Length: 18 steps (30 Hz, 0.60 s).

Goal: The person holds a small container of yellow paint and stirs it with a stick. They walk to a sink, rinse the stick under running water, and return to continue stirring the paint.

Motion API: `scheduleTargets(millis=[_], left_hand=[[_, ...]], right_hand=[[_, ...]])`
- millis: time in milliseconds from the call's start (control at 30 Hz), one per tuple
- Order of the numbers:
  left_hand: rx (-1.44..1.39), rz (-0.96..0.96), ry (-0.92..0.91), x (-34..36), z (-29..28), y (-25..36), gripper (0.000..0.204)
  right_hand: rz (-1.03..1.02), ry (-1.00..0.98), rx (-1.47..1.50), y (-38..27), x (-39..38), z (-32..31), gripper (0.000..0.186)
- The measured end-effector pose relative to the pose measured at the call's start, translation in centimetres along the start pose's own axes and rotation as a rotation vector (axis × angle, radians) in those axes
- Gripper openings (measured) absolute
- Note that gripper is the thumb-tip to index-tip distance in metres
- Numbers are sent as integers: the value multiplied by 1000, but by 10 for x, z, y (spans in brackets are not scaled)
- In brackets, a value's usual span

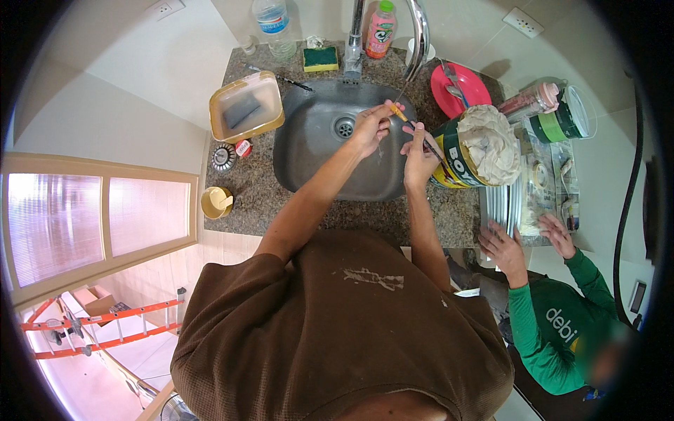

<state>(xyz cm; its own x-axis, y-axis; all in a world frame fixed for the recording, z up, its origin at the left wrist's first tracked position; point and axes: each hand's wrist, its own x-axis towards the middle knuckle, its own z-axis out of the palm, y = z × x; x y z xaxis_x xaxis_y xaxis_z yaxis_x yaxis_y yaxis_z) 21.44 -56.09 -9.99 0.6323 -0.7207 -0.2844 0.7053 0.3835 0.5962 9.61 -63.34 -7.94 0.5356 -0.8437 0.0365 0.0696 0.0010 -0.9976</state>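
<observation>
Over the steel sink, below the curved tap, both of my hands are on a slim tool with an orange-yellow end and a dark middle. It looks like a paintbrush, but its exact kind is unclear. My left hand pinches the orange end between thumb and fingers. The rear part lies in my right hand, thumb pressed along it. Close to the right hand's outer side stands a large dark green and yellow bucket, topped with a crumpled pale cloth or liner.
On the left are a tub of cloudy liquid with a grey block, and a yellow cup. Behind stand a sponge and bottles. A pink plate holds cutlery. At right, a green-sleeved co-worker's hands touch white strips.
</observation>
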Motion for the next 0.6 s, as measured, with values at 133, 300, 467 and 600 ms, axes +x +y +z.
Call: scheduleTargets(millis=[133,300,467,600], left_hand=[[136,77,35,1,-3,-4,28],[156,87,125,3,2,-7,31],[194,66,169,5,2,-4,34],[141,73,61,0,5,-1,34]], right_hand=[[-3,-1,23,-5,-3,3,35],[1,-21,54,0,0,1,35],[-12,-26,30,2,0,1,35],[9,-17,57,8,4,-1,38]])
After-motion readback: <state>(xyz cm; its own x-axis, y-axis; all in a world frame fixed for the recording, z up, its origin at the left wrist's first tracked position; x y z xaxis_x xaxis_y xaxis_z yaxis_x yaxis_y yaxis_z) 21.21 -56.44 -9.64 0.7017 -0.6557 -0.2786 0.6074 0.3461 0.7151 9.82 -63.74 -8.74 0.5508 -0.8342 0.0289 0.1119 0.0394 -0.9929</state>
